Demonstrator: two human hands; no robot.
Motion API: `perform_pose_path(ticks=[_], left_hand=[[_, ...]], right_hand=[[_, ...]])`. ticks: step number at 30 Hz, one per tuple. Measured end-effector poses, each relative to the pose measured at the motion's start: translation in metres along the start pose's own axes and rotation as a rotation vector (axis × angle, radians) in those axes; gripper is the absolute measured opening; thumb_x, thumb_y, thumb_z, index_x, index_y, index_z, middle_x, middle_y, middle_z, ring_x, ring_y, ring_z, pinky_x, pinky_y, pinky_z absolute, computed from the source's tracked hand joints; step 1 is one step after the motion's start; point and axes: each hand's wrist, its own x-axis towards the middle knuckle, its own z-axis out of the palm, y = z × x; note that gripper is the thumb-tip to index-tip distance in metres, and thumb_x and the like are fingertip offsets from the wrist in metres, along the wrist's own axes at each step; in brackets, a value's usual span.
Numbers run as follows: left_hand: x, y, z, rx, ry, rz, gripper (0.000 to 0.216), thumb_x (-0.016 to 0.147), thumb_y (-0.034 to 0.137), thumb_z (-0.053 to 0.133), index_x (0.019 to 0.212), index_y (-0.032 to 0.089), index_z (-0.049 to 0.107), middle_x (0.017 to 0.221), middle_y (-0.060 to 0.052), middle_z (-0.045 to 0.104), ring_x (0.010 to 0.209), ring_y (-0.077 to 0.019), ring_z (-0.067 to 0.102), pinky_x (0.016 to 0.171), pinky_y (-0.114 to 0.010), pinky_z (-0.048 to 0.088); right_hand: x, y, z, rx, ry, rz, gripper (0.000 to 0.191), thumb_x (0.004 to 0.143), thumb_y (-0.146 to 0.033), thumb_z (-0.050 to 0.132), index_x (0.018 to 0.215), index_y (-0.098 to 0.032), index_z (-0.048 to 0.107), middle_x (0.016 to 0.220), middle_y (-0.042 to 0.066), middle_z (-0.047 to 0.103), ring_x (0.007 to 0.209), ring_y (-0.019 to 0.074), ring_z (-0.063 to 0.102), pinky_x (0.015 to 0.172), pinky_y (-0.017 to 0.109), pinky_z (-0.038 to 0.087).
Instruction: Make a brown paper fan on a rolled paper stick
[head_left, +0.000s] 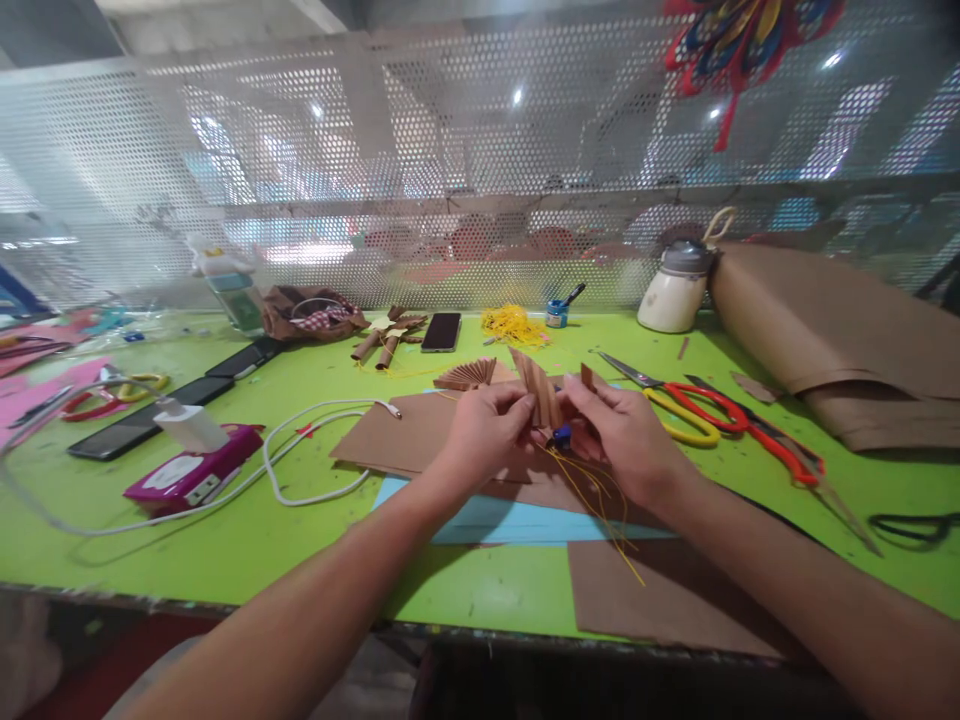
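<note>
Both my hands meet over the middle of the green table [247, 530]. My left hand [484, 425] and my right hand [619, 430] pinch a pleated brown paper fan [541, 392] between their fingertips, held upright. Yellow threads [600, 500] trail down from under my right hand, where a small blue object [561, 436] also shows. Flat brown paper sheets [409, 435] and a light blue sheet [517, 522] lie beneath the hands. Another folded brown fan [466, 375] rests on the table just behind.
Yellow-handled scissors [679, 415] and red-handled scissors [757, 428] lie to the right. A brown paper roll [832, 330], white jug [675, 290], phones [441, 331], yellow thread pile [512, 325], pink box with charger and white cable [191, 465] surround the work area. A perforated screen stands behind.
</note>
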Motion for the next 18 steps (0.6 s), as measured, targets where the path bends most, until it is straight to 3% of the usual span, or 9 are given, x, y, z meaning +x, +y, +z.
perform_pose_path(ticks=[3,8,14,18], left_hand=[[-0.0008,0.0019,0.0006,-0.019,-0.005,-0.007,0.018,0.079,0.026,0.055,0.073,0.015,0.067,0.057,-0.002,0.064,0.048,-0.0134,0.056,0.048,-0.024,0.045],[-0.0021,0.0004,0.0026,0.092,0.004,0.061,0.017,0.078,0.026,0.056,0.070,0.015,0.067,0.062,-0.004,0.065,0.054,-0.0141,0.058,0.050,-0.023,0.043],[-0.0046,0.0000,0.0034,0.272,-0.004,0.124,0.020,0.080,0.026,0.054,0.067,0.015,0.065,0.063,-0.005,0.065,0.055,-0.0138,0.056,0.052,-0.022,0.040],[-0.0047,0.0011,0.0042,0.279,-0.057,0.167,0.019,0.082,0.025,0.051,0.082,0.016,0.068,0.069,-0.005,0.066,0.060,-0.0149,0.058,0.055,-0.023,0.042]], right_hand=[[0.0012,0.0019,0.0000,0.080,-0.011,0.057,0.030,0.073,-0.045,0.067,0.067,-0.016,0.063,0.051,-0.004,0.052,0.037,0.0046,0.031,0.037,0.022,0.024],[0.0018,0.0045,-0.0003,0.043,-0.019,0.042,0.028,0.065,-0.041,0.075,0.073,-0.015,0.065,0.063,0.000,0.062,0.048,0.0078,0.045,0.044,0.022,0.034],[0.0029,0.0075,-0.0047,-0.226,0.020,-0.126,0.025,0.071,-0.040,0.070,0.075,-0.016,0.064,0.059,-0.003,0.056,0.048,0.0092,0.041,0.047,0.025,0.032],[0.0050,0.0096,-0.0091,-0.351,0.020,-0.185,0.021,0.076,-0.037,0.065,0.076,-0.016,0.063,0.063,-0.001,0.057,0.054,0.0112,0.045,0.052,0.025,0.036]])
